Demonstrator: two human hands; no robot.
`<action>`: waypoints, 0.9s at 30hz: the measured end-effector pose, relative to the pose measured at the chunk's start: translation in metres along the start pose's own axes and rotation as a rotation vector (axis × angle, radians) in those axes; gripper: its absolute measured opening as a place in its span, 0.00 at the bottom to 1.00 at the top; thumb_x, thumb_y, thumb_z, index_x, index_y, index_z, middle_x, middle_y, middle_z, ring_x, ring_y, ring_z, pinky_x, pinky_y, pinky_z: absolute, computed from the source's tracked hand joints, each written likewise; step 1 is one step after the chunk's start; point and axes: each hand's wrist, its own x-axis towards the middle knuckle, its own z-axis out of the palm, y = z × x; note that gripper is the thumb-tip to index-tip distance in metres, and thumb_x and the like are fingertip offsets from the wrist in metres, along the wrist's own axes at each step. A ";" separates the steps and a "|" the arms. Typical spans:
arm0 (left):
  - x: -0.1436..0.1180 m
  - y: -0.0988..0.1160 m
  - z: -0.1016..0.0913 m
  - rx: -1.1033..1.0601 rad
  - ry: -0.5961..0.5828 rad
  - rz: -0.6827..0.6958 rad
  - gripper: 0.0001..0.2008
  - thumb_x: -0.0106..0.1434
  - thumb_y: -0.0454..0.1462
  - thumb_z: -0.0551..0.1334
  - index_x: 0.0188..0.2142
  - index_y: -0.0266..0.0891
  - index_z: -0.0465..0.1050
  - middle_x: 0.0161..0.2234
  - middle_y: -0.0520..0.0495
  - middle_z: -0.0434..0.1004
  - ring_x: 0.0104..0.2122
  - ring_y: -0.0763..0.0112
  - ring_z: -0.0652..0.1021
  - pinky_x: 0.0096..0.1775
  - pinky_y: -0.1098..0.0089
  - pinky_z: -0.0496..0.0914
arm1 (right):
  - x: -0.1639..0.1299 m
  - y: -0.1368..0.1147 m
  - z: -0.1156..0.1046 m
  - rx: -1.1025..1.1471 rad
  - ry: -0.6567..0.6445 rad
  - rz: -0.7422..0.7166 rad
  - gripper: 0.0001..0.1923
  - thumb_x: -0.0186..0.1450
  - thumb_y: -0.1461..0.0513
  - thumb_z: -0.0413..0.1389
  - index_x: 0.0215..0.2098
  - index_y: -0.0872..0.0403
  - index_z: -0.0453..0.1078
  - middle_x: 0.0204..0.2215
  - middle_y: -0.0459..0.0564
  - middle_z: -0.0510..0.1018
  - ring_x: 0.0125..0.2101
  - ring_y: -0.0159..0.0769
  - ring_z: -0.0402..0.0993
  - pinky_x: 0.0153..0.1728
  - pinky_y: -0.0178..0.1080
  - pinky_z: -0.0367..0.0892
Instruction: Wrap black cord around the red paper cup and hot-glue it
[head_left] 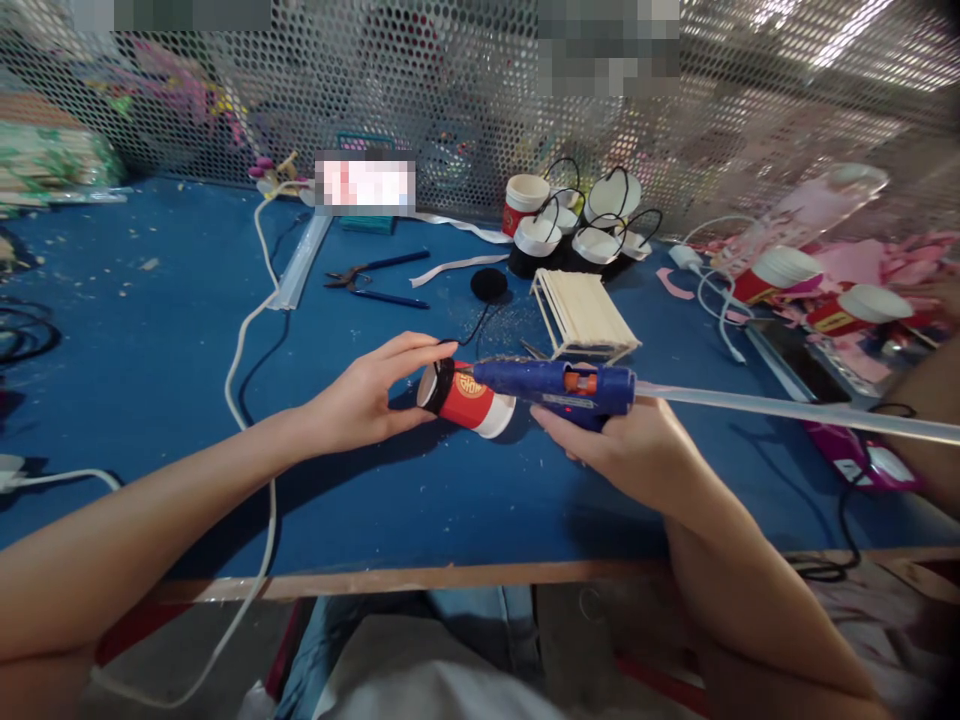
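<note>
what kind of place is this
Probably a small craft workshop bench. The right hand holds a blue glue gun to a red paper cup steadied by the left hand, with finished cups grouped behind.

I see a blue worktable (150, 340) with a worn wooden front edge (scattered with crumbs), backed by a perforated metal screen (465, 90) that catches bright light at its upper right corner.

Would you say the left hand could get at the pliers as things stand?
Probably yes, though not at once: the left hand is holding the red cup. The pliers lie beyond it on bare blue table, with nothing between.
</note>
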 end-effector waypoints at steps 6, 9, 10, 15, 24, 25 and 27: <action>0.000 -0.001 0.001 -0.006 -0.002 0.006 0.28 0.59 0.36 0.62 0.58 0.38 0.58 0.54 0.38 0.64 0.53 0.60 0.69 0.54 0.62 0.66 | 0.003 0.000 0.000 -0.095 0.055 -0.197 0.10 0.60 0.55 0.54 0.26 0.52 0.69 0.17 0.47 0.71 0.21 0.35 0.69 0.21 0.36 0.61; 0.001 -0.001 0.001 -0.043 0.010 -0.021 0.29 0.58 0.37 0.63 0.58 0.38 0.59 0.53 0.38 0.65 0.53 0.60 0.69 0.54 0.61 0.66 | 0.003 -0.006 -0.004 -0.133 0.021 -0.284 0.09 0.60 0.57 0.53 0.28 0.52 0.72 0.19 0.49 0.71 0.21 0.35 0.68 0.22 0.37 0.60; 0.001 -0.001 0.001 -0.062 0.017 -0.035 0.29 0.57 0.37 0.64 0.58 0.39 0.60 0.53 0.38 0.66 0.52 0.60 0.70 0.54 0.61 0.66 | 0.003 -0.009 -0.005 -0.132 0.018 -0.290 0.08 0.60 0.58 0.53 0.28 0.52 0.72 0.19 0.50 0.71 0.21 0.35 0.68 0.22 0.37 0.60; 0.001 -0.005 0.003 -0.194 0.050 -0.105 0.29 0.56 0.38 0.65 0.57 0.40 0.61 0.51 0.40 0.67 0.49 0.63 0.72 0.51 0.62 0.69 | 0.000 -0.018 -0.007 -0.100 0.021 -0.290 0.06 0.59 0.61 0.53 0.27 0.51 0.71 0.18 0.49 0.71 0.18 0.33 0.64 0.21 0.36 0.60; 0.001 -0.005 0.005 -0.302 0.046 -0.281 0.29 0.54 0.41 0.66 0.54 0.37 0.64 0.47 0.41 0.69 0.41 0.66 0.75 0.46 0.62 0.72 | -0.004 -0.016 -0.005 -0.054 -0.048 -0.315 0.07 0.60 0.61 0.51 0.29 0.50 0.71 0.17 0.47 0.71 0.18 0.34 0.65 0.21 0.37 0.61; 0.001 -0.005 0.005 -0.321 0.048 -0.302 0.29 0.53 0.42 0.66 0.54 0.37 0.65 0.47 0.41 0.69 0.41 0.66 0.75 0.46 0.62 0.72 | -0.004 -0.016 -0.005 -0.058 -0.052 -0.310 0.07 0.60 0.61 0.51 0.29 0.51 0.71 0.17 0.47 0.71 0.18 0.33 0.65 0.20 0.37 0.61; 0.002 -0.004 0.005 -0.359 0.046 -0.343 0.30 0.52 0.42 0.66 0.53 0.37 0.65 0.48 0.42 0.69 0.42 0.65 0.76 0.46 0.61 0.71 | -0.005 -0.016 -0.005 -0.064 -0.055 -0.302 0.07 0.60 0.60 0.51 0.30 0.51 0.70 0.18 0.47 0.72 0.18 0.33 0.66 0.21 0.36 0.62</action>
